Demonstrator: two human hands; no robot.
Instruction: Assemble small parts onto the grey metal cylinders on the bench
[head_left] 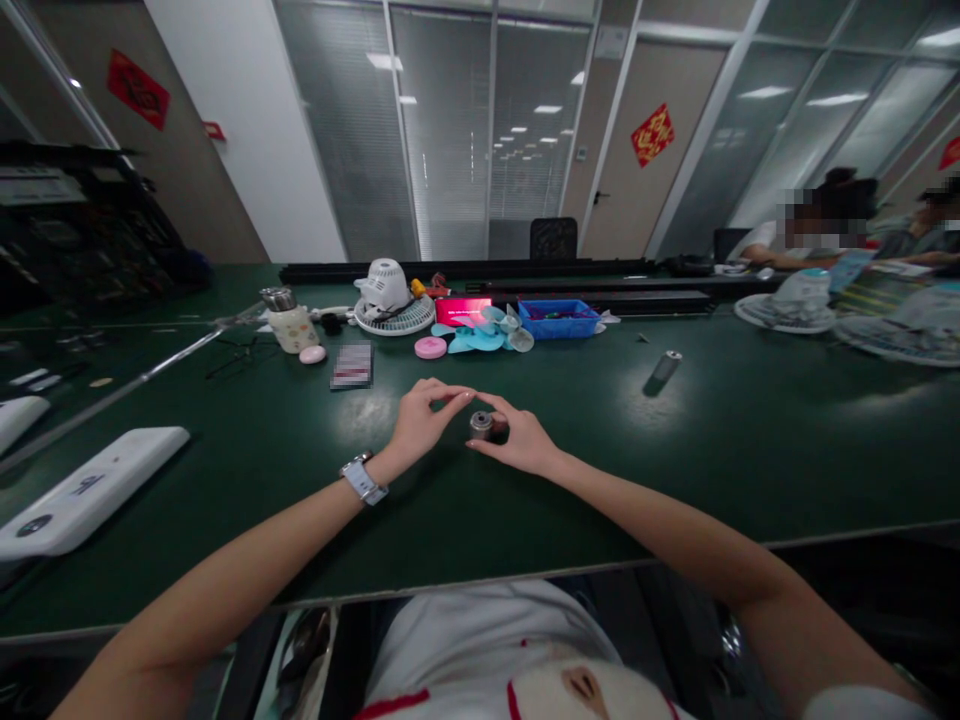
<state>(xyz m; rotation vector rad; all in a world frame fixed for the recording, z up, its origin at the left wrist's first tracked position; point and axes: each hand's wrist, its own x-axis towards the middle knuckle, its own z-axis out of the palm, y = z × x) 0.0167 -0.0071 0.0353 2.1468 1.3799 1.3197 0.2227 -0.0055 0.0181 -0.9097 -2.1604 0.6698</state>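
Upright on the green table stands a small metal cylinder (481,427) with a dark hole in its top. My right hand (525,437) curls around it from the right, thumb along its near side and other fingers behind. Its index finger stretches over to the fingertips of my left hand. My left hand (421,422), wearing a watch (364,479), is just left of the cylinder, thumb and index finger pinched together. Whatever lies between those fingertips, if anything, is too small to make out.
Farther right stands another metal cylinder (663,372). Along the back are a white fan part (384,287), blue fan blades (484,335), a pink round piece (430,347) and a blue tray (559,330). A white device (97,490) lies left. People sit at far right.
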